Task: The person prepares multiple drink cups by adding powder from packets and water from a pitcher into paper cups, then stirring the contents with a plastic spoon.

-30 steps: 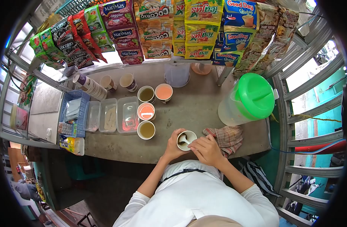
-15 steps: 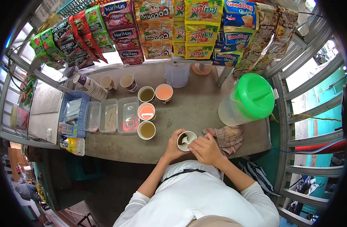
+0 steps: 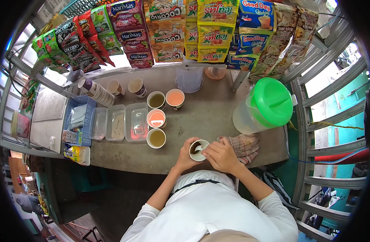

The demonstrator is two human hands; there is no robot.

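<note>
A paper cup (image 3: 199, 150) with dark contents is near the table's front edge, and my left hand (image 3: 186, 156) is wrapped round its left side. My right hand (image 3: 222, 155) pinches a white spoon (image 3: 198, 148) that dips into this cup. Up and to the left, a cup of greenish drink (image 3: 156, 138) stands in front of a cup of pink drink (image 3: 156, 118). Behind them are another greenish cup (image 3: 156, 100) and another pink cup (image 3: 175, 98). A checked cloth (image 3: 244, 147) lies just right of my right hand.
A clear jug with a green lid (image 3: 269, 105) stands at the right. On the left are clear tubs (image 3: 116, 123), a blue basket (image 3: 88, 121) and stacked paper cups (image 3: 97, 92). Drink sachets (image 3: 167, 32) hang along the back. Metal bars (image 3: 334, 151) flank the right side.
My right hand and the spoon have shifted slightly inside the cup. Both hands keep their hold.
</note>
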